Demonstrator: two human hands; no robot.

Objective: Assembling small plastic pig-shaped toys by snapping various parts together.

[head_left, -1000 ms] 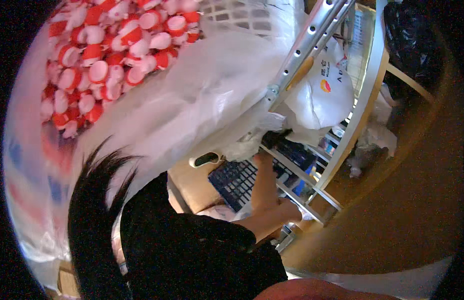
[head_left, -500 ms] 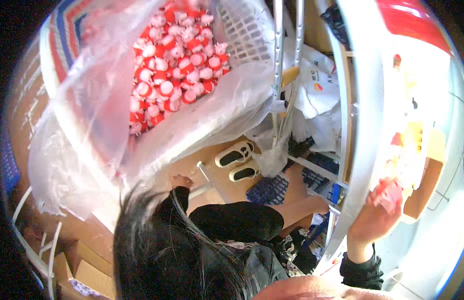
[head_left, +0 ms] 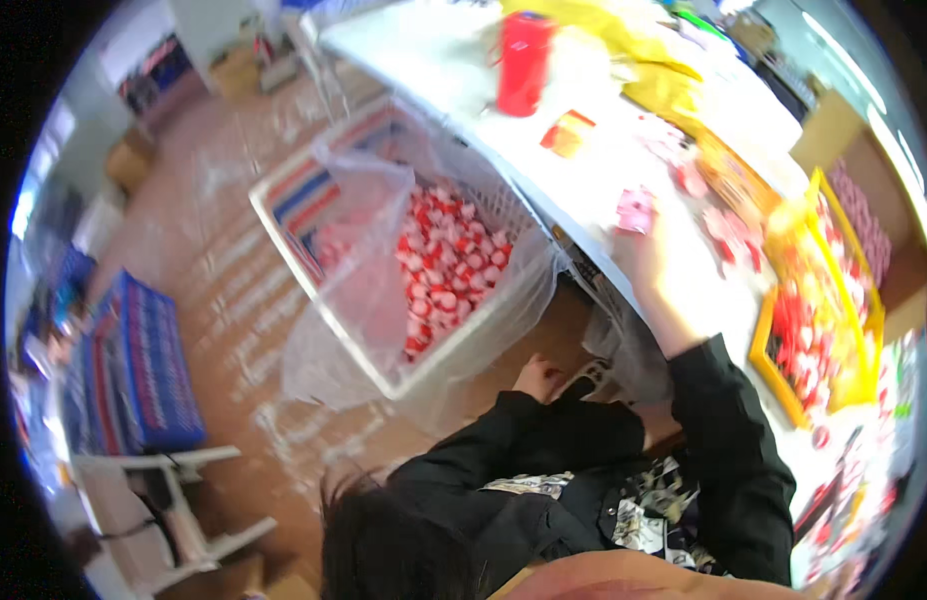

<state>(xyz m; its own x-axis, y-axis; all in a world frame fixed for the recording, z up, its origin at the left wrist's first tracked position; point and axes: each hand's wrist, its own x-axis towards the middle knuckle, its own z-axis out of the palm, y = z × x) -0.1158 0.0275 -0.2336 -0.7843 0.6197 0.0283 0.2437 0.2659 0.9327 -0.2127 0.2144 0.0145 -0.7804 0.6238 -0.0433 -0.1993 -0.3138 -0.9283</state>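
Above the white table (head_left: 601, 170), my right hand (head_left: 665, 268) pinches a small pink toy piece (head_left: 636, 209) at its fingertips. My left hand (head_left: 541, 380) hangs low beside my knee, past the crate's near corner; its fingers are too small and blurred to read. On the floor to the left of the table, a white plastic crate (head_left: 318, 285) lined with a clear plastic bag (head_left: 358, 215) holds many small red-and-pink toy figures (head_left: 448, 262). More pink pieces (head_left: 733, 238) lie on the table to the right of my right hand.
A red cup (head_left: 523, 62) and an orange packet (head_left: 568, 133) stand farther along the table. Yellow bins (head_left: 768, 378) with red and pink parts sit at the right, by a cardboard box (head_left: 851, 135). White stool (head_left: 183, 540) and blue bag (head_left: 161, 360) are at left.
The view has swung toward the table and farther back, so the crate appears smaller and more central. My right hand still holds a pink piece over the table; my left stays low.
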